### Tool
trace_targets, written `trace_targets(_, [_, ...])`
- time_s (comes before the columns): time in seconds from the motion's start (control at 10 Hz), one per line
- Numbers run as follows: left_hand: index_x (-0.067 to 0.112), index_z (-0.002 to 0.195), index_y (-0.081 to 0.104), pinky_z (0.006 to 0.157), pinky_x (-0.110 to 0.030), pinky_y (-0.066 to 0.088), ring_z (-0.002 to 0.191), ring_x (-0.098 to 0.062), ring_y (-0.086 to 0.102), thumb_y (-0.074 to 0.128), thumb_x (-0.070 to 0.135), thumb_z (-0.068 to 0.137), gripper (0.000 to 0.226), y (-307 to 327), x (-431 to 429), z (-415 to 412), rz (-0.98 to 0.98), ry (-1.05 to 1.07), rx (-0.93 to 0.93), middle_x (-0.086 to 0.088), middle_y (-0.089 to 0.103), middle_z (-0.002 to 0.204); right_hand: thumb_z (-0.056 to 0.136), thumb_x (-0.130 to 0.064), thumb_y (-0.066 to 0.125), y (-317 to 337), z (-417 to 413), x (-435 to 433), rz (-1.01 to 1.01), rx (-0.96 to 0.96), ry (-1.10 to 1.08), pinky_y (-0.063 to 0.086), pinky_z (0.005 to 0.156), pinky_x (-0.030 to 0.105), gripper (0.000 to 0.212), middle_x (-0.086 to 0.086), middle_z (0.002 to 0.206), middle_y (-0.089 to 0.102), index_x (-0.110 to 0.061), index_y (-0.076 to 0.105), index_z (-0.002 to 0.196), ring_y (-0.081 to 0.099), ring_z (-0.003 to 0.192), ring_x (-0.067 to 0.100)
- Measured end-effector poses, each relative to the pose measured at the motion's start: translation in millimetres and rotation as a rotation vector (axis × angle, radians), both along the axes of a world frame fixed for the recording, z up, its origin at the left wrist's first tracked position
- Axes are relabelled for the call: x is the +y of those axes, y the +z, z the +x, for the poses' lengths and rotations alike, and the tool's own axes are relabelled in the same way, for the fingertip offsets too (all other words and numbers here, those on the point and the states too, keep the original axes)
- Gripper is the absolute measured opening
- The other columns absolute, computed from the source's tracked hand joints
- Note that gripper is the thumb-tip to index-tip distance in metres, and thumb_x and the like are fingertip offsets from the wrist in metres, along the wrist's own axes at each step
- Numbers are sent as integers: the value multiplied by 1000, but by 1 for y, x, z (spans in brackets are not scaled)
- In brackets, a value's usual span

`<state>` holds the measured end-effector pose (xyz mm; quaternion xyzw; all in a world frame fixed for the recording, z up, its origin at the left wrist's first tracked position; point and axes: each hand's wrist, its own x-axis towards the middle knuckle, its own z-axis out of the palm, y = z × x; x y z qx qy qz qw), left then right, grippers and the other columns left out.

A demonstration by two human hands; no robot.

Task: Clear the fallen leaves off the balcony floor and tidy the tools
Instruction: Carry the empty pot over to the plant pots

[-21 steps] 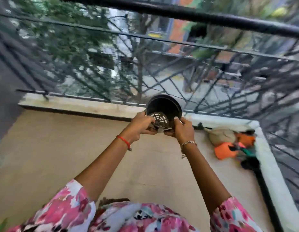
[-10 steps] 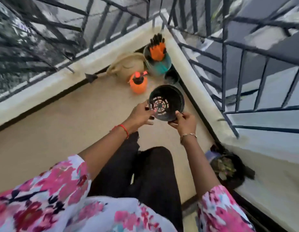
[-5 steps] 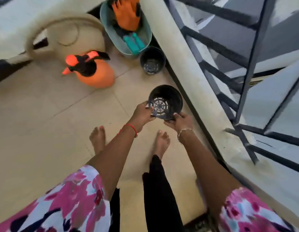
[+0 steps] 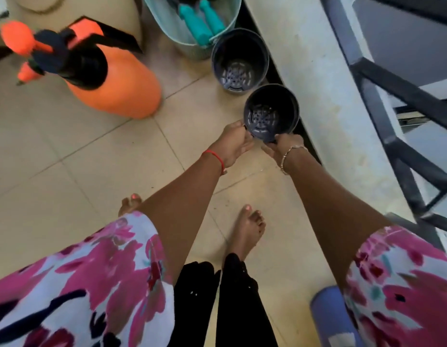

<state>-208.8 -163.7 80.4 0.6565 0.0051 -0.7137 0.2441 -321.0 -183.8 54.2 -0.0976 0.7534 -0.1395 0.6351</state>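
1. Well, my left hand (image 4: 232,144) and right hand (image 4: 283,146) both pinched the black pot (image 4: 272,106) by its near rim, seemingly just above the floor beside the ledge (image 4: 317,71); this thin hold could slip.
2. Tilted, it could knock the second pot (image 4: 240,58) just ahead.

Black pot (image 4: 271,113) brought down and forward, now just beside second pot (image 4: 240,61) standing against ledge (image 4: 317,71).

The near plastic pot (image 4: 271,113) and far plastic pot (image 4: 240,61) are dark grey with slotted grid bases. The pressure sprayer (image 4: 117,91) is orange with a black pump head. The bucket (image 4: 187,43) is pale mint and its tool handles (image 4: 199,23) are teal. The floor tiles (image 4: 79,159) are beige. The sleeves (image 4: 92,284) are white with pink and navy florals, the trousers (image 4: 237,296) black and the wrist thread (image 4: 215,158) red.
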Motion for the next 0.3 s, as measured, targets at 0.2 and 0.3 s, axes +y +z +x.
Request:
trace_targets(0.2, [7,119,46,95,-31,42,112,-23,44,41,1,96,24,26,-4,11,44,-36,-60,-8,44,113,93,-15,44,27,7,-6,76,251,160,44,82,39,44,16,117,49,2,41,133,51,103,31])
trace_targets(0.3, [4,116,50,93,-32,43,104,-20,43,49,2,93,23,60,-11,27,2,-133,-141,-7,45,111,96,-20,44,67,20,-5,-66,483,380,34,104,40,59,21,146,30,2,19,144,37,131,36])
